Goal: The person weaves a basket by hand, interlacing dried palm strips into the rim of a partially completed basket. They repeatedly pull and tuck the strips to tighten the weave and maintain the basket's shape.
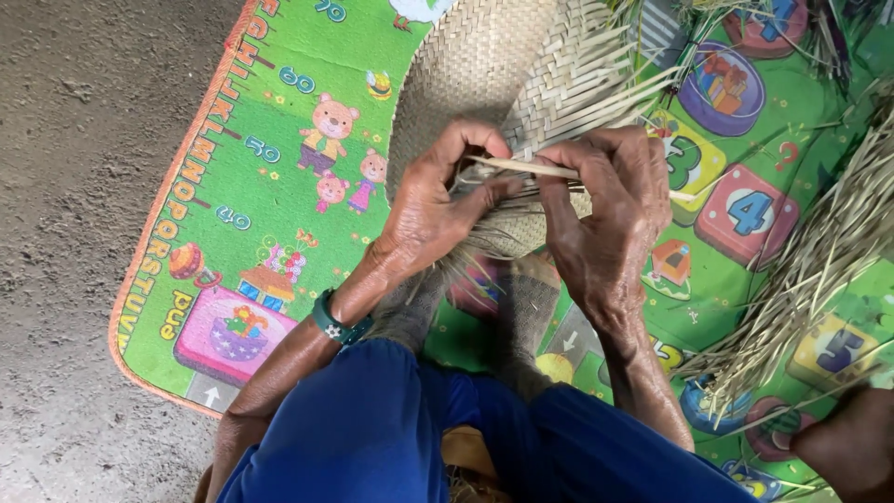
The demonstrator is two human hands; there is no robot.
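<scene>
A pale woven straw mat lies on a green children's play mat, its near edge ending in loose strips. My left hand grips that near edge with fingers curled around the strips. My right hand is closed beside it, and a thin straw strip runs between both hands, pinched at each end. A teal band circles my left wrist. The weave under my palms is hidden.
A bundle of loose dry straw strips lies on the play mat at right. Bare grey concrete floor lies to the left. My blue-clothed knees fill the bottom. A foot or knee shows at the bottom right corner.
</scene>
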